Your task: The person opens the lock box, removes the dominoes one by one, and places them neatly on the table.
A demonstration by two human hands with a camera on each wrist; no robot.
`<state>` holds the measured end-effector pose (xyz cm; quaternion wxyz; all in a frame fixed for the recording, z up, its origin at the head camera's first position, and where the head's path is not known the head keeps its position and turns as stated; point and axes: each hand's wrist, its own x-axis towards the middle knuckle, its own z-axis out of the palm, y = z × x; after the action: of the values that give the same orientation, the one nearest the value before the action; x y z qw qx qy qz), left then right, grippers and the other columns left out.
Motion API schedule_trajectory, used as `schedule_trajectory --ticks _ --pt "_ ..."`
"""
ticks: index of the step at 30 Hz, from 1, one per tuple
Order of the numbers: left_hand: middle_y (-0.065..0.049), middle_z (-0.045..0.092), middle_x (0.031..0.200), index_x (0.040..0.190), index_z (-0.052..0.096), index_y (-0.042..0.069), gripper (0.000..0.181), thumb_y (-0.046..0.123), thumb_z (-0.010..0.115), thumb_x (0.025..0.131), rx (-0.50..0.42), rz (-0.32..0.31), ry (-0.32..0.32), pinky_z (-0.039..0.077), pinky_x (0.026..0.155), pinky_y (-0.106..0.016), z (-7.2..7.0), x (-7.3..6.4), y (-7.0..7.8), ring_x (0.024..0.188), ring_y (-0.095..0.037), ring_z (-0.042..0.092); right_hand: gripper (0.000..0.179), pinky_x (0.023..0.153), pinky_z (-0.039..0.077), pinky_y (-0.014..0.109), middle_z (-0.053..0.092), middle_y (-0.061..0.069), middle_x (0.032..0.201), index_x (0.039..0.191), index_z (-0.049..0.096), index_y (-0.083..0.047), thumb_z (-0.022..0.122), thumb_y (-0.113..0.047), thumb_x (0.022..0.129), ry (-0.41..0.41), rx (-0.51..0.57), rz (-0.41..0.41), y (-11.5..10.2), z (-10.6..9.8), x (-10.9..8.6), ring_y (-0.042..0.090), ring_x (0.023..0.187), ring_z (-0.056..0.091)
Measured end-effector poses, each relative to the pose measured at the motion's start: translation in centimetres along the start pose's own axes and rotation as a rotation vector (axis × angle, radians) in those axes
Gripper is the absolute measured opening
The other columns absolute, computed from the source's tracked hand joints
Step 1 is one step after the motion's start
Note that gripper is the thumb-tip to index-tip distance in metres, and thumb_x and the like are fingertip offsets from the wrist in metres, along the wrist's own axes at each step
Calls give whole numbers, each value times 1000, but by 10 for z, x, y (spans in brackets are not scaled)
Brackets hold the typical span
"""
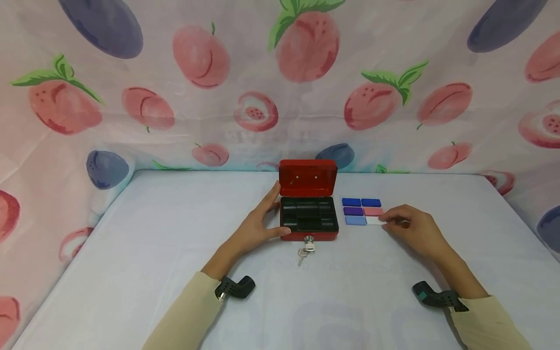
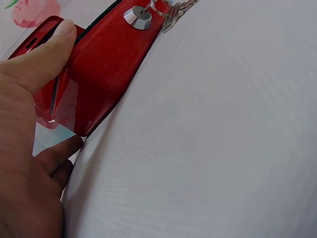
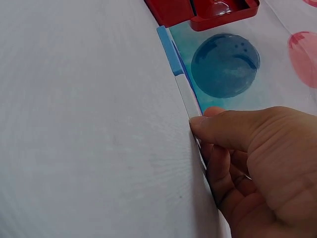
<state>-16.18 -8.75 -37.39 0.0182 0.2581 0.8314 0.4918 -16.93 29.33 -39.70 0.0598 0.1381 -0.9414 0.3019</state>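
A red cash box (image 1: 309, 236) stands with its lid (image 1: 308, 178) raised, showing a black compartment tray (image 1: 308, 214) inside. The left hand (image 1: 253, 226) rests against its left side, thumb on the front corner and index finger stretched up towards the lid; the other fingers are partly hidden. Right of the box lie small flat rectangular blocks in two columns: dark blue (image 1: 351, 202), another dark blue (image 1: 371, 202), purple (image 1: 353, 211), pink (image 1: 373, 212), light blue (image 1: 356, 220) and white (image 1: 373, 220). The right hand (image 1: 413, 228) pinches the right end of the white block.
Keys (image 1: 302, 254) hang from the lock (image 1: 309, 243) on the box's front. A white cloth (image 1: 280, 311) covers the table. Fruit-print fabric (image 1: 245, 58) stands behind it. Each wrist wears a black camera band.
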Motion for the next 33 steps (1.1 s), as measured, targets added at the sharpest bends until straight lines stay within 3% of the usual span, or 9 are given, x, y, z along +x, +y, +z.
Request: schedule_trajectory --ticks 8,15,22,24,28,33 --pt "-5 10 148 144 9 15 94 19 72 75 -6 0 -1 22 101 -48 0 1 -1 124 -28 35 16 65 44 12 59 -3 87 94 67 -18 68 -14 79 1 20 -5 2 0 0 12 75 51" --pt "-4 9 148 144 9 15 93 18 72 76 -19 4 -1 21 102 -48 1 3 -3 124 -28 35 17 68 43 11 58 -3 89 96 66 -18 68 -24 80 -12 34 41 5 -2 1 13 77 51" --pt "14 11 146 143 7 32 96 38 72 73 24 -11 30 23 101 -47 12 11 -43 124 -14 35 28 65 46 22 58 2 100 103 62 -18 57 -39 85 -26 29 116 4 -6 2 19 88 53" --pt "14 15 145 143 10 34 93 40 71 73 26 -17 50 24 101 -47 11 11 -45 123 -15 37 31 63 46 26 58 3 102 105 61 -18 54 -42 86 -18 30 128 0 -8 3 21 89 54" --pt "8 24 144 142 17 31 83 36 68 77 -9 -4 99 27 99 -48 8 12 -39 121 -23 40 34 69 46 33 57 6 104 109 59 -15 53 -40 87 1 46 121 -6 -14 5 23 91 52" --pt "-10 31 141 142 23 16 73 17 65 82 -137 47 143 30 97 -49 2 11 -20 119 -35 39 34 74 46 36 58 3 101 111 59 -16 53 -40 87 26 51 77 -13 -18 9 19 92 51"
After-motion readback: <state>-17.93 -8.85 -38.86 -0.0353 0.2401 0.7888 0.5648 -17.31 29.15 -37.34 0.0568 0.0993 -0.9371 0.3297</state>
